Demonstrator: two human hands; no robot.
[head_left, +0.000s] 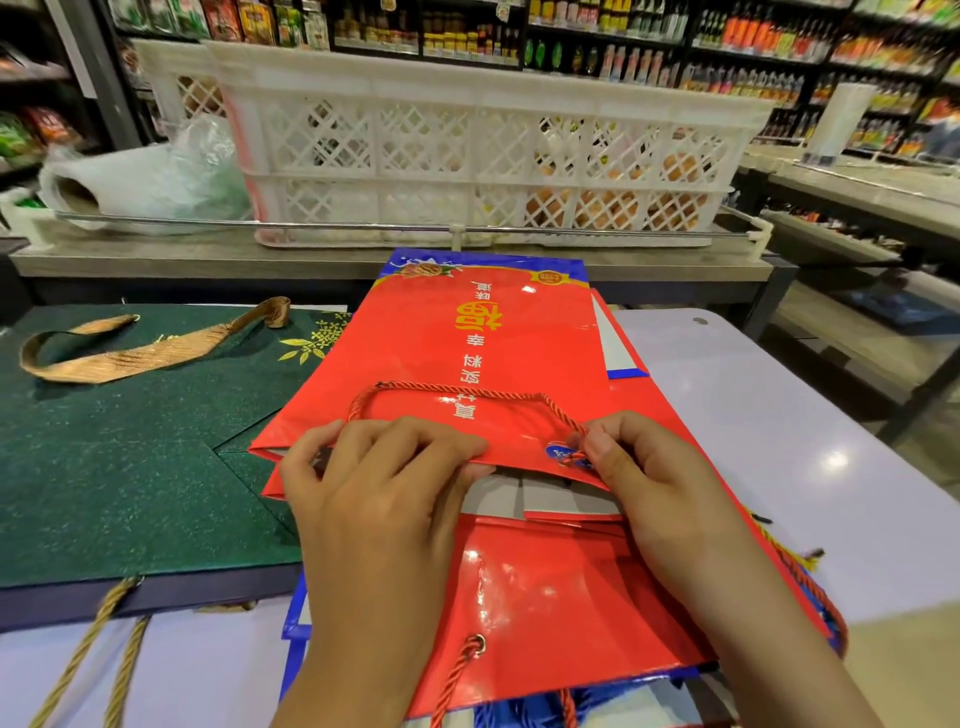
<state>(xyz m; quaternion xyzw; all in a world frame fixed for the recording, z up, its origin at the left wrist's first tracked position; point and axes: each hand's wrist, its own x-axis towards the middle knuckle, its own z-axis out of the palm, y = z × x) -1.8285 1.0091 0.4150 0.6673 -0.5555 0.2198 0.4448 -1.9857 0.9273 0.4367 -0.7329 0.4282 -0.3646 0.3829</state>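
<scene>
A flat red paper gift bag (467, 353) with yellow and white lettering and a red cord handle lies on top of a stack of similar red bags (561, 597) on a white table (753, 431). My left hand (379, 483) grips the near open edge of the top bag, fingers curled over the rim. My right hand (654, 478) pinches the same rim at the right cord eyelet. The mouth of the bag is parted a little, showing its grey inside.
A green glittery gift bag (130, 457) with a gold ribbon handle lies flat at the left. Beyond the table stands a counter with a white lattice crate (467, 156) of round orange items and crumpled plastic bags (150, 176). Store shelves line the back.
</scene>
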